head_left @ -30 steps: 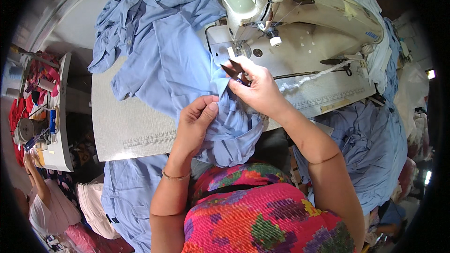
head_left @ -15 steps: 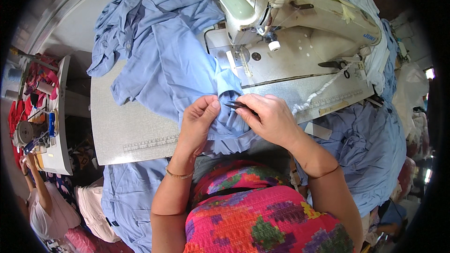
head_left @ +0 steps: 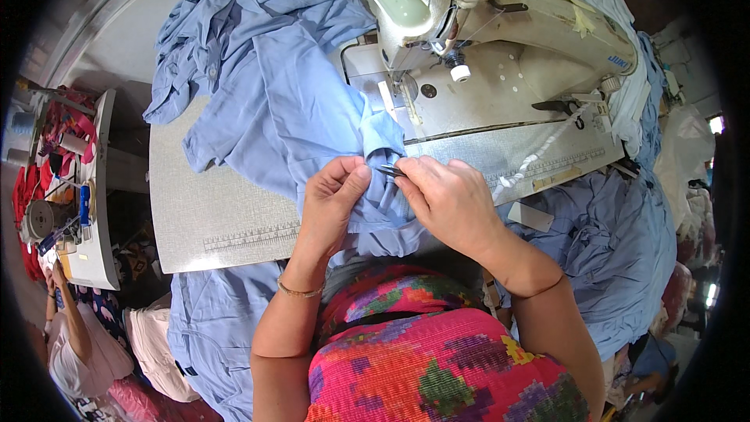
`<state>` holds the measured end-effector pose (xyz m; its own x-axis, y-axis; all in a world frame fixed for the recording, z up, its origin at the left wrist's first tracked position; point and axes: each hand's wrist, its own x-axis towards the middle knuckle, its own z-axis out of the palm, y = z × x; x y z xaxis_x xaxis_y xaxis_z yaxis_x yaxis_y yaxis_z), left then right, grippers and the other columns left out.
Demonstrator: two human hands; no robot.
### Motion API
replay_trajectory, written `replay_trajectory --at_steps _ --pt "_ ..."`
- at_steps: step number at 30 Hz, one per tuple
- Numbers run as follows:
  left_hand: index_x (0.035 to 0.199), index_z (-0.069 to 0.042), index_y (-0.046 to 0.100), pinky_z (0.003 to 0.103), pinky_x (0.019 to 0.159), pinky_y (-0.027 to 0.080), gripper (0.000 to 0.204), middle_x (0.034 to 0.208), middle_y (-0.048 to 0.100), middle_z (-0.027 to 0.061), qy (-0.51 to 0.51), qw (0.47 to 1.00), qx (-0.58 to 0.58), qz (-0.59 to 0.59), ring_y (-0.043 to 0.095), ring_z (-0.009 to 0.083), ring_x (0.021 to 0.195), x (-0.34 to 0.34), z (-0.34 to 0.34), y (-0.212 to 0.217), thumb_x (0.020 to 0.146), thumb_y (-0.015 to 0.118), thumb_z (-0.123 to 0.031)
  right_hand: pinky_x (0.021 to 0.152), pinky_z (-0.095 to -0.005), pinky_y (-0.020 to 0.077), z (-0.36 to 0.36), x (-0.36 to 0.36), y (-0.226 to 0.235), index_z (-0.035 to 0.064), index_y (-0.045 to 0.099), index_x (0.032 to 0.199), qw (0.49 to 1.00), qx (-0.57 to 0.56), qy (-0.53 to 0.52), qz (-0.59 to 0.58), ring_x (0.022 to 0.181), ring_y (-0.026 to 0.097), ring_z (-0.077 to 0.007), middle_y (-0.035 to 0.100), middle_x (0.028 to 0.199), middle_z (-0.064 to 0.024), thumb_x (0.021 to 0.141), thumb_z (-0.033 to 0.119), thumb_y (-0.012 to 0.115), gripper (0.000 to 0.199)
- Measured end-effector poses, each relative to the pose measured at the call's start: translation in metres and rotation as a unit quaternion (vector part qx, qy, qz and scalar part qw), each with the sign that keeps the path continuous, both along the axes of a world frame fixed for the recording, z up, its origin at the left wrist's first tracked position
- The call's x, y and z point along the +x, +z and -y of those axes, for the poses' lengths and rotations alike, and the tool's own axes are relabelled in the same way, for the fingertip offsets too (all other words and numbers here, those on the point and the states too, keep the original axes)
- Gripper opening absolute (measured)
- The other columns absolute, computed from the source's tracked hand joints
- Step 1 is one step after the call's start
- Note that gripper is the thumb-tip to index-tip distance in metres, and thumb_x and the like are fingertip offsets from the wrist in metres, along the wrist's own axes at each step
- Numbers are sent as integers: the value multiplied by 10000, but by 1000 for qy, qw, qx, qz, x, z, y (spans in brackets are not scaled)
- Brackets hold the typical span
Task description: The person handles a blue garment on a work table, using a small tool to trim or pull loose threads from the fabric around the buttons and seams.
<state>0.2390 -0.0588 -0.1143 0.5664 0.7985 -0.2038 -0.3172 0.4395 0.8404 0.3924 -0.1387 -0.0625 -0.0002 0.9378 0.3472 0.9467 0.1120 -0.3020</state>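
A light blue garment [head_left: 289, 94] lies over the table's left and middle, its nearer end reaching toward me. My left hand [head_left: 334, 191] pinches the edge of a folded, tube-like part of it between thumb and fingertips. In my right hand [head_left: 453, 195], dark thread snips [head_left: 390, 170] point left, their tips at the cloth just beside my left fingertips. Whether the blades touch a thread is too small to tell. Just beyond my hands stands a sewing machine [head_left: 516, 16], its needle area right of the garment.
Scissors [head_left: 556, 106] and a white twisted cord [head_left: 539, 152] lie on the table's right. More blue cloth [head_left: 601, 258] is heaped below the right edge, with a white card [head_left: 530, 216] on it. A co-worker [head_left: 86, 336] sits at another table [head_left: 105, 211] at far left.
The blades of the snips have closed together and shifted slightly at the cloth's edge. My left hand keeps its pinch. At far left the co-worker's hands have moved a little.
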Motion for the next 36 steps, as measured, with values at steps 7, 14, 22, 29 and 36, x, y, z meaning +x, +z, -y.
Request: replay_trajectory --at_steps 7,14,22,29,36 --pt "976 12 620 174 680 434 133 856 628 -13 2 1000 20 -12 537 28 741 -1 -2 -6 887 602 -86 577 -341 459 -3 0 -11 87 576 903 998 3 10 -61 604 580 -264 593 752 -78 837 196 589 128" --pt "960 10 624 171 660 431 121 839 627 -13 -10 1000 11 -13 534 26 720 1 -2 -1 888 598 -85 537 -327 446 -10 13 -29 55 590 976 850 -194 31 -489 590 584 -257 589 695 -139 863 186 578 174" --pt "903 0 623 171 633 422 93 799 619 -20 -16 999 42 -23 525 23 693 -4 -4 -2 882 606 -88 593 -311 463 -13 13 -27 36 610 940 992 43 83 -87 628 594 -252 632 765 -104 850 196 612 184" --pt "883 -6 636 168 619 402 99 784 609 -34 -28 998 43 -33 499 17 684 -4 -5 2 882 609 -102 618 -281 475 -27 27 -30 -23 597 938 755 -287 89 -583 665 584 -139 610 739 8 879 185 611 216" --pt "849 -8 645 169 627 374 143 762 571 -72 9 996 64 -61 454 4 702 -3 -3 2 902 580 -124 594 -333 467 -23 21 -23 18 602 920 960 -77 109 -245 627 608 -242 623 691 -69 844 183 616 182"
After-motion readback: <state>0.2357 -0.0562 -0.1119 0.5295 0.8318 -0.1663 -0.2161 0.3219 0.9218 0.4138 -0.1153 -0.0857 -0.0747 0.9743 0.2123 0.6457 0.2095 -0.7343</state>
